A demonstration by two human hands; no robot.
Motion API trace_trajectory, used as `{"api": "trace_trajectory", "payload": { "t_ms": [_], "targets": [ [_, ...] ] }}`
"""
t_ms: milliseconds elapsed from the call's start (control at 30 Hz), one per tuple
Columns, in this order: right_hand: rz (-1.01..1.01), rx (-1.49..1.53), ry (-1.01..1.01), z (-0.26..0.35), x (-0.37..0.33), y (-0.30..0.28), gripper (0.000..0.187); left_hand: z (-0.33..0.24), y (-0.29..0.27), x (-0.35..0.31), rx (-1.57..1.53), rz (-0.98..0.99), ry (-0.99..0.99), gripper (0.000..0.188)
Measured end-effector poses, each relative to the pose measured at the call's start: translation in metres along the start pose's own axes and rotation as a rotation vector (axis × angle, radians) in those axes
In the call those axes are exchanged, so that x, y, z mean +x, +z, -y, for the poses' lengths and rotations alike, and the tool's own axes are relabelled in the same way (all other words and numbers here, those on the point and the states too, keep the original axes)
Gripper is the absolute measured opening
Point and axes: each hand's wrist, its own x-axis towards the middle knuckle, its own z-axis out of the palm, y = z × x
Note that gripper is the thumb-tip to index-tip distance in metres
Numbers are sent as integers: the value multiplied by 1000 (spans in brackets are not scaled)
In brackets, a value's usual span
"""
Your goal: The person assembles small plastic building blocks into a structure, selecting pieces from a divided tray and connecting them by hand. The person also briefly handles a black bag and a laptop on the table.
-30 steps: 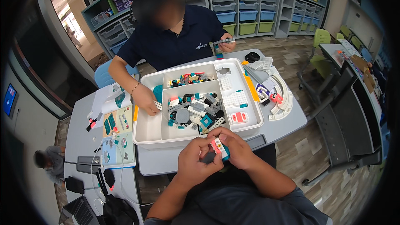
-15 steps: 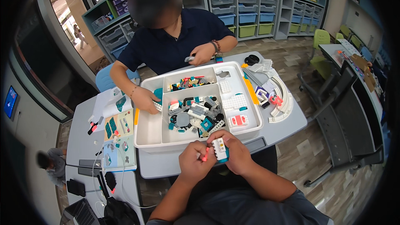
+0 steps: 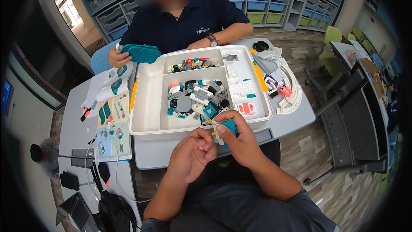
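Note:
My right hand [image 3: 243, 145] grips a block built of white and teal bricks [image 3: 229, 127], with the thumb across its face. A yellow piece [image 3: 214, 133] sticks out from its left side. My left hand [image 3: 189, 154] is just left of it, fingers curled in a pinch. Only a bit of a small coral-pink piece [image 3: 200, 148] shows between those fingers; its shape is mostly hidden. Both hands are at the near edge of a white sorting tray [image 3: 146, 134], whose middle compartment holds loose bricks [image 3: 200, 101]. Across the table, another person's hand [image 3: 117, 57] holds teal plates [image 3: 141, 53].
An open instruction booklet [image 3: 112, 122] lies left of the tray. White curved track pieces [image 3: 292, 99] and a coral-pink figure [image 3: 284, 90] are at the right. A laptop [image 3: 77, 210], a black bag [image 3: 116, 215] and a white cable occupy the lower left.
My right hand has turned the block so its teal side shows more. My left hand has moved slightly down and left, away from it. The other person has lifted teal plates from the tray.

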Motion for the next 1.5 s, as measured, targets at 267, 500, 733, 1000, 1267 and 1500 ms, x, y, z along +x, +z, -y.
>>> {"api": "trace_trajectory", "payload": {
  "t_ms": [267, 500, 733, 1000, 1267, 1500],
  "targets": [
    [53, -175, -97, 12, -2, -3, 24, 2, 3, -1, 606, 79, 187, 19],
    [67, -423, -286, 12, 0, -2, 23, -3, 6, -2, 882, 34, 142, 17],
    [101, -416, -276, 12, -1, -8, 20, -4, 4, -5, 1320, 38, 382, 22],
    [-68, -510, -441, 17, 6, -34, 19, 2, -18, 0, 639, 74, 204, 21],
    [-337, -343, -293, 17, 5, -74, 17, -39, -28, -13, 613, -92, 255, 23],
    [-298, -394, -197, 6, 9, -78, 14, -114, -19, 109, 2029, -388, 522, 19]
  ]
}}
